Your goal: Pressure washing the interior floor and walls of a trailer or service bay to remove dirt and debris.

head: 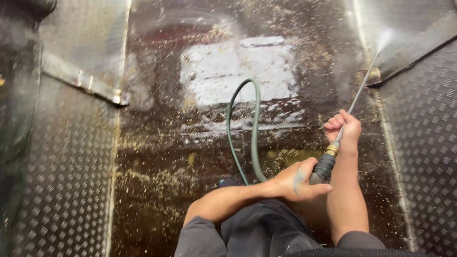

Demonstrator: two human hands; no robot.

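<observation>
Both hands, left hand [297,182] and right hand [343,127], are closed around a spray lance [354,97] fed by a green hose [253,128], as debris is rinsed off the wet floor [190,157] beside the metal wall [423,143], with the jet due onward.

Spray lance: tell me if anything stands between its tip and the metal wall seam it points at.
Nothing visible does. The spray lance, held by the right hand and left hand, points at the wall seam; only spray mist lies between.

— Where does the view sit?
— On the person's head, aimed steeply down and forward — close over the hands [323,159], with the wet floor [190,157] beyond.
— Any second view?
— Only this one.
</observation>
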